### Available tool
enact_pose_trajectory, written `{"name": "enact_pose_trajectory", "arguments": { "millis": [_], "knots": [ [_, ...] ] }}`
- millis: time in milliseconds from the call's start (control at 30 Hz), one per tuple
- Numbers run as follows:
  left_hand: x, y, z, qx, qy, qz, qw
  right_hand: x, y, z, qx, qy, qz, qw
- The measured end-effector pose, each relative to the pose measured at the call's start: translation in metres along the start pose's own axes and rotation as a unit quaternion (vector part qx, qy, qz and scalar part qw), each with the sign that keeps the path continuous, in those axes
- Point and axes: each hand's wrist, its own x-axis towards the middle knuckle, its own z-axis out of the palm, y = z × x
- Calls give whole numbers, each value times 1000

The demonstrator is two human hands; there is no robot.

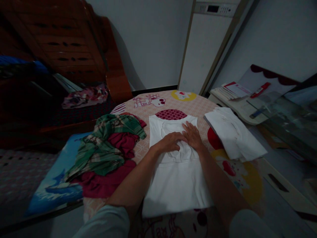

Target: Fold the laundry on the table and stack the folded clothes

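Closest to my camera are two pale sleeves [106, 222], cut off by the bottom edge, with bare forearms reaching forward from them. The left hand [171, 142] and the right hand [193, 135] meet on the upper front of a white sleeveless cloth garment [180, 185], which lies spread in front of the wearer. I see the left fingers bent, with the thumb set apart from them, and the right fingers laid along the cloth; the right thumb is hidden from me. The fabric puckers below the hands, but I cannot tell whether either one pinches it. The forearms cover parts of the garment's side edges.

Under it is a pink patterned table cover [204, 105], and a dark-red checked patch [171, 114] shows at the neckline; I can't make out whether it is print. To my left, a rumpled green plaid cloth [85, 158] overlaps a crumpled magenta cloth [104, 185], hiding much of it. To my right lies a folded white fabric stack [230, 132], its layers hard to count. Farther out, a carved brown wooden seat [61, 43] sinks into shadow, and a tall white cabinet-like unit [201, 49] runs out of view at the top.
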Motion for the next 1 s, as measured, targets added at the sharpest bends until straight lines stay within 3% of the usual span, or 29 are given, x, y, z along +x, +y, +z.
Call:
{"name": "enact_pose_trajectory", "arguments": {
  "millis": [333, 500, 567, 633, 700, 733, 867, 1000],
  "knots": [
    [-3, -11, 3, -11, -60, 18, 998, 0, -5, -5, -32, -17, 3, 999],
    [-11, -8, -11, -52, -130, 19, 990, -1, -9, -8, -54, -29, 3, 998],
    [-12, -7, -18, -82, -106, 24, 991, -1, -9, -7, -53, -25, 1, 998],
    [-12, -8, -20, -70, -11, 1, 998, -2, -10, -7, -49, -22, -1, 999],
    [-10, -12, -17, 6, 68, -55, 996, -2, -10, -7, -47, -19, -2, 999],
    [-9, -15, -13, 59, 77, -86, 992, -2, -11, -7, -47, -19, -3, 999],
    [-11, -26, 0, 205, 6, -147, 968, -1, -13, -8, -45, -30, -2, 999],
    [-13, -30, 2, 216, -22, -150, 964, -1, -11, -9, -36, -32, 0, 999]
  ]
}}
